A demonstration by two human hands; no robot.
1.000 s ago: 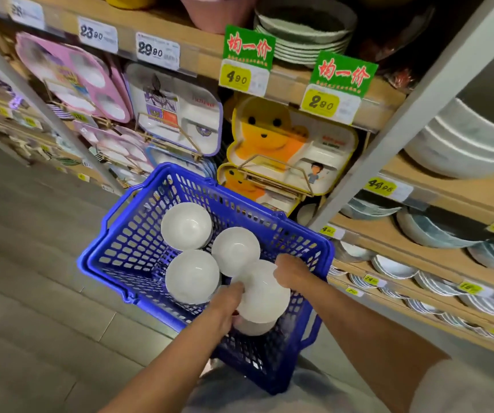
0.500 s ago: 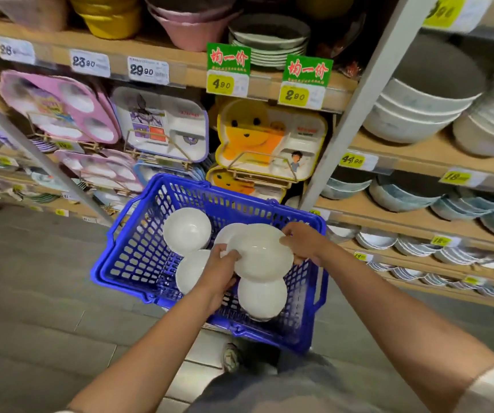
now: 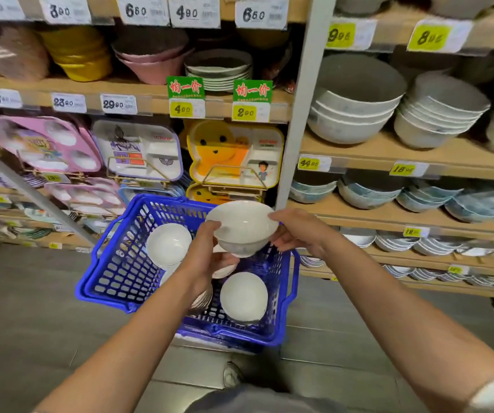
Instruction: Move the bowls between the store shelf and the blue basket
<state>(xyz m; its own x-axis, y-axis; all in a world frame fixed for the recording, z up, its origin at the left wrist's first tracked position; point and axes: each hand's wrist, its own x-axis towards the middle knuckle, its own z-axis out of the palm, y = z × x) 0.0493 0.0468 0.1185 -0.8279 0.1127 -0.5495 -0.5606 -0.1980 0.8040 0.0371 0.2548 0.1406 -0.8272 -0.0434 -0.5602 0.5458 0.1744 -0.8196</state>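
Head view:
- Bowl (image 3: 241, 226) white, upright, held over far right part of basket (image 3: 120, 272).
- Left hand (image 3: 207, 257) grips bowl's left side: thumb on rim, fingers curled beneath.
- Right hand (image 3: 296, 231) grips bowl's right side: thumb at rim, fingers under.
- Basket blue, mesh walls. Inside, both upright and white: left bowl (image 3: 168, 244) and near bowl (image 3: 243, 296). More bowls partly hidden under left hand, count unclear.
- Shelf (image 3: 389, 152) behind basket carries stacked grey bowls (image 3: 356, 114).
- Trays (image 3: 138, 150) stand left of post (image 3: 302, 114).
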